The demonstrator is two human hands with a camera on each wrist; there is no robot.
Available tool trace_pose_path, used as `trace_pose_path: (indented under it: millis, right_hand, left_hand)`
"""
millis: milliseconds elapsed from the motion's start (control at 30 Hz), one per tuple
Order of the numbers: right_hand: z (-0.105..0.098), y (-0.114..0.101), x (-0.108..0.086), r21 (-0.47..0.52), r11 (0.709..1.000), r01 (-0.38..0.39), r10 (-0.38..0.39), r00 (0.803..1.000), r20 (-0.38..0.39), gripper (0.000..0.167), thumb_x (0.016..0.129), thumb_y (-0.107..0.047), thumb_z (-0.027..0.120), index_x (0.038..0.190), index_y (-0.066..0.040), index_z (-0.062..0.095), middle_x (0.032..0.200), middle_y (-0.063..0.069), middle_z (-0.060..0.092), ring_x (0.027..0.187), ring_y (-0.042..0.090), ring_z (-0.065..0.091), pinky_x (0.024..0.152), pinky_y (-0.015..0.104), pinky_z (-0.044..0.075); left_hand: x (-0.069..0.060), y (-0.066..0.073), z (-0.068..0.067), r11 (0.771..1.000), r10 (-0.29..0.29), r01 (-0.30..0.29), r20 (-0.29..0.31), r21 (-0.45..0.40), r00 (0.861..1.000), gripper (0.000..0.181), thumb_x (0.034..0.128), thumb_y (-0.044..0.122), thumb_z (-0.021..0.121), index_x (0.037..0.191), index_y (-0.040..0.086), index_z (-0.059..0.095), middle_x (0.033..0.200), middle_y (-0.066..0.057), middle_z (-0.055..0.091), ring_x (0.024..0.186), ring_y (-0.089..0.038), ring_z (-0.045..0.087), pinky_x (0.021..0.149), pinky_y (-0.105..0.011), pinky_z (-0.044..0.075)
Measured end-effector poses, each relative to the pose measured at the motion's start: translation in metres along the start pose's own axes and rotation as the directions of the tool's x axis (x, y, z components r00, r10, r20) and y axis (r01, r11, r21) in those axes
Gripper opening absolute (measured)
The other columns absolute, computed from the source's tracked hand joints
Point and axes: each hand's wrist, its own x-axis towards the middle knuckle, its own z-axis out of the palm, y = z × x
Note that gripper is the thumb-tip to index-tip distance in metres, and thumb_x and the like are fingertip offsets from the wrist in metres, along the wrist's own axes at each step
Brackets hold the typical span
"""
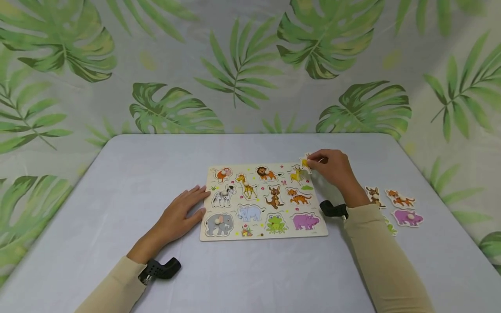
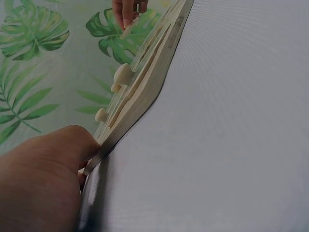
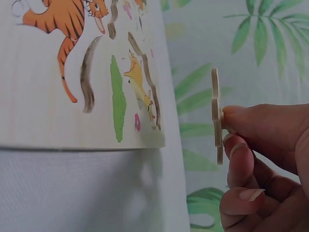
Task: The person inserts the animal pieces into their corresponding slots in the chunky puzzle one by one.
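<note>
My right hand [image 1: 332, 169] pinches a yellow antelope puzzle piece [image 1: 305, 163] above the far right corner of the wooden animal puzzle board [image 1: 282, 236]. In the right wrist view the antelope piece [image 3: 217, 108] appears edge-on, with thumb and fingertips at its back. Just below it on the board is the antelope recess [image 1: 296, 175]. My left hand [image 1: 178, 215] lies on the table with extended fingers, touching the board's left edge. In the left wrist view the thumb [image 2: 79, 140] rests against that edge. Knobbed pieces, including the elephant [image 1: 219, 224] and lion [image 1: 267, 173], sit in the board.
Right of the board lie loose pieces: a kangaroo [image 1: 374, 196], a tiger [image 1: 400, 199], a purple hippo [image 1: 408, 218] and a frog [image 1: 390, 227] partly hidden by the right sleeve. A white cloth covers the table [image 1: 148, 174]. Leaf-patterned fabric [image 1: 242, 65] hangs behind it.
</note>
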Motion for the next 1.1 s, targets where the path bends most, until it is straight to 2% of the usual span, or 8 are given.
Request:
trace_pose_path:
  millis: [200, 600, 933, 1100]
  right_hand:
    - [0.002, -0.001, -0.001, 0.008, 1.0, -0.009, 0.009, 1.0, 0.019, 0.023, 0.092, -0.026, 0.068, 0.105, -0.008, 0.072, 0.097, 0.012, 0.067, 0.085, 0.026, 0.06, 0.065, 0.036, 0.048]
    - [0.013, -0.008, -0.002, -0.009, 0.999, -0.048, 0.049, 0.996, 0.072, 0.021, 0.092, -0.024, 0.067, 0.105, -0.009, 0.072, 0.098, 0.01, 0.066, 0.086, 0.024, 0.057, 0.066, 0.034, 0.049]
    - [0.02, -0.01, -0.002, 0.012, 1.0, 0.021, -0.022, 0.996, 0.091, 0.019, 0.092, -0.024, 0.068, 0.104, -0.01, 0.073, 0.095, 0.008, 0.066, 0.081, 0.022, 0.059, 0.062, 0.034, 0.049]
    - [0.021, -0.009, -0.003, 0.001, 1.0, 0.024, -0.024, 0.995, 0.095, 0.019, 0.092, -0.023, 0.068, 0.104, -0.009, 0.073, 0.094, 0.008, 0.066, 0.081, 0.022, 0.059, 0.062, 0.034, 0.049]
  left_hand:
    - [0.001, -0.001, -0.001, 1.0, -0.01, 0.01, 0.013, 0.009, 1.0, 0.049, 0.0962, 0.025, 0.058, 0.143, 0.011, 0.048, 0.152, -0.006, 0.038, 0.143, -0.028, 0.027, 0.119, -0.047, 0.017]
    - [0.001, 0.0, -0.001, 1.0, 0.0, 0.0, 0.001, -0.003, 1.0, 0.048, 0.0963, 0.024, 0.058, 0.142, 0.011, 0.049, 0.151, -0.007, 0.04, 0.142, -0.029, 0.028, 0.118, -0.048, 0.018]
    - [0.0, -0.001, -0.001, 1.0, 0.013, -0.013, -0.012, 0.024, 1.0, 0.048, 0.0961, 0.024, 0.058, 0.142, 0.011, 0.049, 0.15, -0.008, 0.041, 0.141, -0.031, 0.031, 0.117, -0.049, 0.02]
    - [0.001, 0.0, -0.001, 1.0, 0.01, -0.01, -0.008, 0.012, 1.0, 0.049, 0.0958, 0.023, 0.059, 0.142, 0.011, 0.049, 0.151, -0.008, 0.04, 0.142, -0.03, 0.03, 0.118, -0.049, 0.019]
